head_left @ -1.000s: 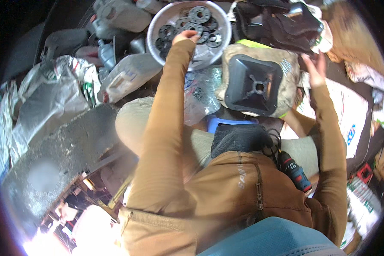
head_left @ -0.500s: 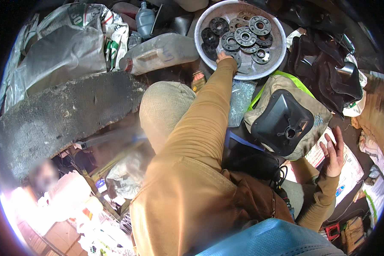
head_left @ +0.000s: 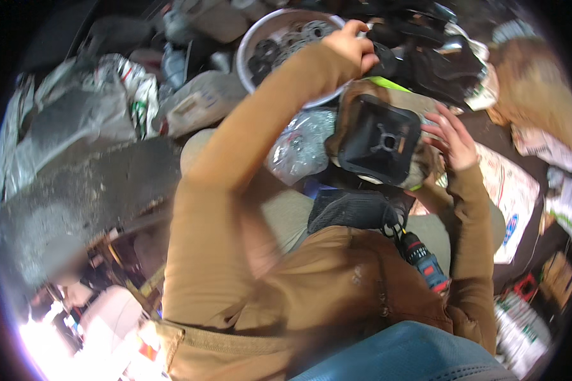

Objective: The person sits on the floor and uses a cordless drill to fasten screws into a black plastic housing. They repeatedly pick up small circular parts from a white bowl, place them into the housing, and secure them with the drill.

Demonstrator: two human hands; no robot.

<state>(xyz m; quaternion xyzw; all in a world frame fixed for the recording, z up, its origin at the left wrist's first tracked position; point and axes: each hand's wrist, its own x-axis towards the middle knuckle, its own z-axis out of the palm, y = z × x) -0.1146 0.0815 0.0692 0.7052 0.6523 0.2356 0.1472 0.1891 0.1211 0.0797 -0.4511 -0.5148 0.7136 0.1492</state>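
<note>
My left hand (head_left: 351,46) is raised at the right rim of a white perforated basin (head_left: 243,54). Its fingers are closed on a dark round flange (head_left: 385,60), blurred by motion. More round metal flanges (head_left: 292,41) lie inside the basin. A black square seat base plate (head_left: 367,143), with a round hub and spokes in its middle, rests on a beige cloth bag (head_left: 410,101) before my knees. My right hand (head_left: 452,138) is beside that plate's right edge, fingers apart and holding nothing; I cannot tell whether the fingertips touch the plate.
A clear plastic bag (head_left: 302,146) lies left of the plate. Near my lap are a dark pouch (head_left: 349,213) and a cordless drill (head_left: 426,261). Black moulded parts (head_left: 435,66) are piled at the far right. A dark beam (head_left: 89,187) and a plastic jug (head_left: 203,101) stand left.
My left hand has come out of the basin, moved right and now holds a flange. My right hand has moved up and left to the plate's edge. The head view has shifted.
</note>
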